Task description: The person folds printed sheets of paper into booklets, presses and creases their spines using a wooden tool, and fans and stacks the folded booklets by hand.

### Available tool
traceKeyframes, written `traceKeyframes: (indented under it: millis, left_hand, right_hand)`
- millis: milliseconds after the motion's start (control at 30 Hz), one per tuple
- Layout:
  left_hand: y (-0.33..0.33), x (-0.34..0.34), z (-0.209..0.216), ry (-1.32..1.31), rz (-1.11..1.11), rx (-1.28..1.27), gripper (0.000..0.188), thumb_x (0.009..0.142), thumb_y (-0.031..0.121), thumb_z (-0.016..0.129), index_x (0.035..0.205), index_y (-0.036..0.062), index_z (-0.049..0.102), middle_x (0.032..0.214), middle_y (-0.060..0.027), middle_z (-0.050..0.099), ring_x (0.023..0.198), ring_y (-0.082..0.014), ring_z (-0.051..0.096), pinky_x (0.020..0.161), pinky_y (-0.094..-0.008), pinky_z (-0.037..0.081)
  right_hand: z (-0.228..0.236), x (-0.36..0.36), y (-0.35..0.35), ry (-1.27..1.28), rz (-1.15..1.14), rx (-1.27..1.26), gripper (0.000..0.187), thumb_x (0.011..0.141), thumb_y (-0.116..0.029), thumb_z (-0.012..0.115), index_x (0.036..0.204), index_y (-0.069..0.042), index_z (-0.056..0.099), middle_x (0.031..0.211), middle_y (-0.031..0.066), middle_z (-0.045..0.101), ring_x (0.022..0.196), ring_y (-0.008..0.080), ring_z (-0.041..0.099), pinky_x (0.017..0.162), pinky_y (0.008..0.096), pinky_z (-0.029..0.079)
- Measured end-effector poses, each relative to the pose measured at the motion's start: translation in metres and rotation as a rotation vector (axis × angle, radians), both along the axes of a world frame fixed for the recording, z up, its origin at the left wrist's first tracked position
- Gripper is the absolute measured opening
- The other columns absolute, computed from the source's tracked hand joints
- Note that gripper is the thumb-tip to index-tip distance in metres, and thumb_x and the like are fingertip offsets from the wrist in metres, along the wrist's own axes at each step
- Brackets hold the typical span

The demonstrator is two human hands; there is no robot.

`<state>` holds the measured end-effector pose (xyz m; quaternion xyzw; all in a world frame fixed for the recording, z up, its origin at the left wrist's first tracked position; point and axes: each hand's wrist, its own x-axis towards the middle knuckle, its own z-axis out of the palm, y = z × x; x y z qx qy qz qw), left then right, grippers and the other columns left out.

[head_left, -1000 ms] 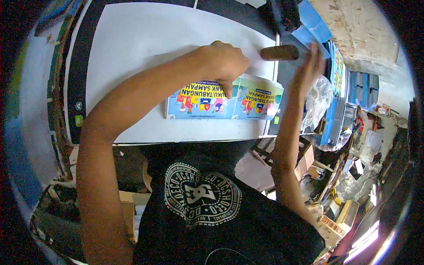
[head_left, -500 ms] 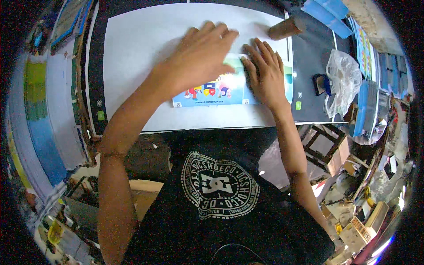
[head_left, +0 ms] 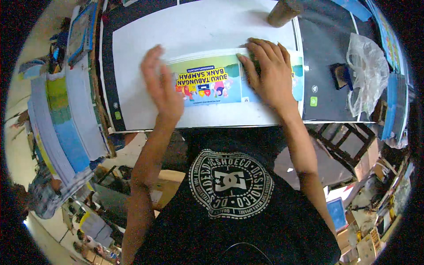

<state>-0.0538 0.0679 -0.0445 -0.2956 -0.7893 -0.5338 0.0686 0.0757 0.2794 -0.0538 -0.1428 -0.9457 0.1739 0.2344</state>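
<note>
A printed paper cover [head_left: 210,81], blue and green with small cartoon figures, lies upside down to me on a large white sheet [head_left: 212,26]. Several white paper edges show along its far side. My right hand [head_left: 270,73] rests on its right part, fingers spread and thumb out to the left. At the left end of the cover is my left hand [head_left: 163,88], slightly blurred, fingers extended and holding nothing. Whether its palm touches the paper I cannot tell.
A brown cylinder [head_left: 282,14] stands at the far edge of the white sheet. On the black table [head_left: 324,53] to the right are a dark small object [head_left: 341,76] and a clear plastic bag [head_left: 369,66]. Tall paper stacks [head_left: 66,128] rise at the left.
My left hand has moved left and nearer, off the middle of the cover, uncovering its print. The right hand stays on the cover. The whole view has shifted a little.
</note>
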Motion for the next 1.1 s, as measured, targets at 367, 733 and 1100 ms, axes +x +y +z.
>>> traceKeyframes:
  millis: [367,733,1100]
  left_hand:
    - [-0.023,0.002,0.05,0.28,0.183,-0.121,0.043,0.104,0.026,0.043,0.138,-0.0019,0.044,0.145,-0.022,0.044,0.138,-0.0326,0.039,0.114,-0.0467,0.031]
    - [0.013,0.027,0.003,0.335,0.082,-0.361,0.047,0.101,0.021,0.049,0.141,-0.002,0.04,0.149,-0.024,0.038,0.141,-0.0397,0.03,0.118,-0.0519,0.021]
    - [0.034,0.039,0.044,0.326,-0.076,-0.327,0.049,0.098,0.022,0.054,0.14,-0.0013,0.042,0.153,-0.0243,0.031,0.143,-0.0473,0.024,0.118,-0.0568,0.019]
  right_hand:
    - [0.004,0.005,-0.005,0.061,0.029,-0.025,0.036,0.087,-0.045,0.069,0.092,-0.009,0.067,0.089,0.0076,0.063,0.092,0.0277,0.06,0.092,0.0457,0.041]
    - [0.004,-0.004,-0.009,-0.047,-0.013,-0.022,0.042,0.09,-0.048,0.063,0.093,-0.007,0.066,0.088,0.011,0.062,0.09,0.0295,0.059,0.092,0.047,0.043]
    - [0.003,0.003,-0.003,-0.034,-0.031,-0.033,0.04,0.089,-0.045,0.068,0.098,-0.006,0.065,0.09,0.0108,0.061,0.092,0.0296,0.057,0.09,0.0421,0.041]
